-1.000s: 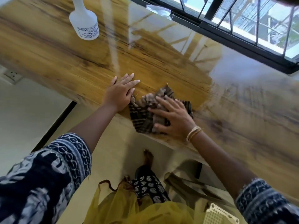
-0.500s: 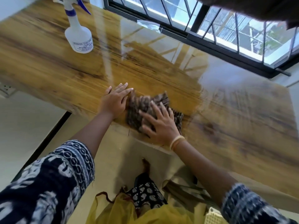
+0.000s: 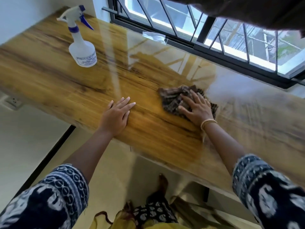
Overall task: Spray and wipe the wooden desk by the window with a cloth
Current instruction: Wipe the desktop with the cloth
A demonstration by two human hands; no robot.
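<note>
The glossy wooden desk (image 3: pixel 66 83) runs under the window. A crumpled brown checked cloth (image 3: pixel 175 98) lies on it, right of centre. My right hand (image 3: pixel 196 108) presses flat on the cloth with fingers spread, covering its near right part. My left hand (image 3: pixel 116 116) rests flat and empty on the desk near the front edge, well left of the cloth. A white spray bottle (image 3: pixel 82 45) with a blue and white trigger head stands upright at the far left of the desk.
A barred window (image 3: pixel 214 35) with a dark frame lines the desk's far edge. A small clear plastic scrap (image 3: pixel 153 36) lies by the sill. A wall socket (image 3: pixel 14 101) sits below the desk at left. My foot (image 3: pixel 162 182) is on the floor beneath.
My right hand has slid the cloth to the right and farther onto the desk, away from my left hand. The left hand stays flat near the front edge. The view has tilted up.
</note>
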